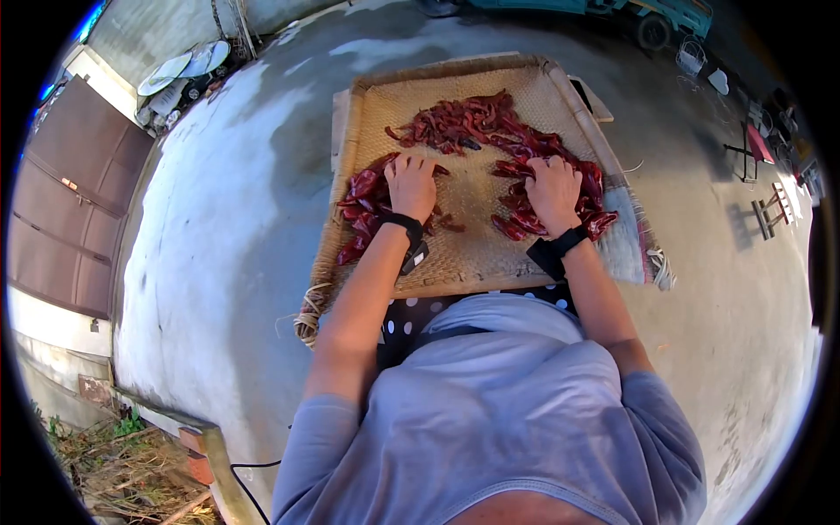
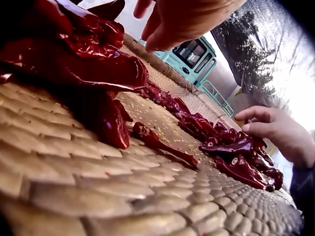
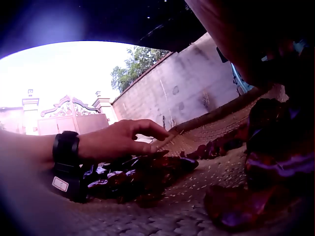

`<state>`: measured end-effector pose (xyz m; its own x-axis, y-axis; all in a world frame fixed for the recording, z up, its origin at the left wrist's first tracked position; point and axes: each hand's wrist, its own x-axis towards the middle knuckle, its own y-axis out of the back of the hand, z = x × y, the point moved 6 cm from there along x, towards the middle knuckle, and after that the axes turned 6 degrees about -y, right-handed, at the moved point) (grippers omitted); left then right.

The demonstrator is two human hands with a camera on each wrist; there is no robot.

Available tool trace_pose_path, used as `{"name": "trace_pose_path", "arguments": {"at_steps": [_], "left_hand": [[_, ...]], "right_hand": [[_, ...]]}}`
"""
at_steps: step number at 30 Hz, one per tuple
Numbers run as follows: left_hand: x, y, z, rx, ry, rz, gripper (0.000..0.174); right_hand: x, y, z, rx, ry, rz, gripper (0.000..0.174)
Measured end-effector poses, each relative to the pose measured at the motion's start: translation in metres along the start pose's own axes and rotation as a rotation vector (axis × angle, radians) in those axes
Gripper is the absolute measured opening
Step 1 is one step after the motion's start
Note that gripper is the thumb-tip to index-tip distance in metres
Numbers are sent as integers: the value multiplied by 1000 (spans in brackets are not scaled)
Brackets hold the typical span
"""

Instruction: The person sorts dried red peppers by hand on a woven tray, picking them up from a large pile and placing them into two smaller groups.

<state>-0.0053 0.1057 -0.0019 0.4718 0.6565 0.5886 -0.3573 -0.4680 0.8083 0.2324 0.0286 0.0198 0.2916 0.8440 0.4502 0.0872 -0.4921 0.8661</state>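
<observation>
Dried red chili peppers lie on a shallow woven tray (image 1: 472, 254). My left hand (image 1: 411, 185) is over the left pile of chilies (image 1: 360, 210), fingers loosely bent and pointing away from me. From the right wrist view, that hand (image 3: 115, 142) appears low above the dark chilies, its thumb and forefinger apart. My right hand (image 1: 554, 192) rests at the right pile of chilies (image 1: 599, 188); in the left wrist view its fingers (image 2: 258, 114) are extended just above the peppers. Neither hand shows a pepper between its fingers. A darker heap of shrivelled chilies (image 1: 455, 122) lies toward the far side.
Pale seeds (image 2: 147, 118) are scattered over the weave. The tray has a raised rim (image 1: 455, 63) and tied corners (image 1: 308, 324). Beyond it are a teal vehicle (image 1: 656, 22), a brown metal door (image 1: 74, 192) and small stools (image 1: 770, 210) on the concrete.
</observation>
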Motion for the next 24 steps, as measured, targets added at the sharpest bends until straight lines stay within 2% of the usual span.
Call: {"name": "trace_pose_path", "arguments": {"at_steps": [1,4,5,7,9,12,15,17,20,21,24], "left_hand": [[2,-13,-4,-40,0,-87,26],[11,-22,2,95,-85,-160,25],[15,-31,2,115,-58,-346,24],[19,-42,7,255,-107,-520,24],[24,-52,8,387,-154,-646,26],[24,-61,9,409,-151,-818,27],[31,-40,19,300,-203,-607,24],[29,-23,27,242,-264,-461,25],[21,-5,48,-160,-227,-339,22],[17,-3,53,-257,-230,-350,21],[10,2,62,-495,-194,-398,18]], "right_hand": [[-1,-3,6,14,-60,-35,28],[-5,-6,7,103,-35,-15,31],[-7,-7,6,122,-28,1,31],[-7,-6,5,159,-8,41,31],[-8,-4,2,171,20,41,31],[-13,-4,-2,203,61,49,31],[-13,3,-7,267,101,43,30],[-7,1,-13,414,99,-46,28],[-4,0,-33,663,58,-180,25],[-5,-1,-39,747,35,-224,24],[-4,-14,-45,859,170,-231,21]]}}
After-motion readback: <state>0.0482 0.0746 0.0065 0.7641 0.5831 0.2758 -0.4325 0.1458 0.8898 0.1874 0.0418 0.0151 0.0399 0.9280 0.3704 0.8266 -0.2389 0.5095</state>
